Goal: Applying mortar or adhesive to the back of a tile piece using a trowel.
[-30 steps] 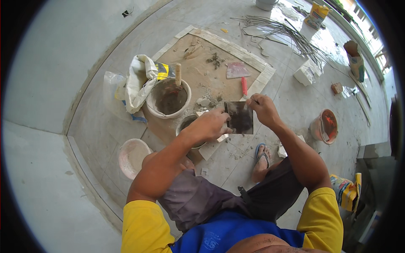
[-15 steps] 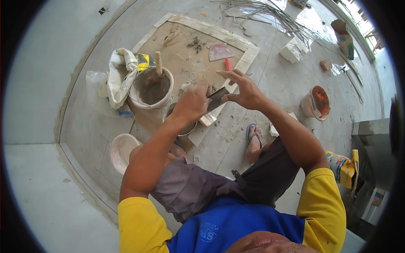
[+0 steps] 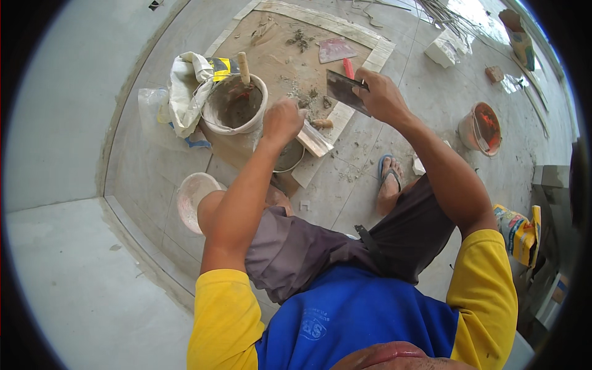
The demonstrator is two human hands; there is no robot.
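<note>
Left hand point(image 3: 283, 120) curled into a fist above the small bucket point(image 3: 298, 161) by the sheet's point(image 3: 377, 57) near corner, contents unclear, pale bar point(image 3: 316, 142) right at it. Right hand point(image 3: 383, 98) pinches the dark blade point(image 3: 345, 91), tilted, over the right edge. Farther: big bucket point(image 3: 246, 127) toward the left edge, pink plate point(image 3: 336, 50) near the right corner.

Wall point(image 3: 74, 123) at left of frame: pale grey, small dark opening point(image 3: 154, 5) near top edge. Floor point(image 3: 431, 117): large grey tiles, joints visible. Bright glare point(image 3: 473, 11) on tiles, upper right. Grey ledge point(image 3: 552, 177), right edge.
</note>
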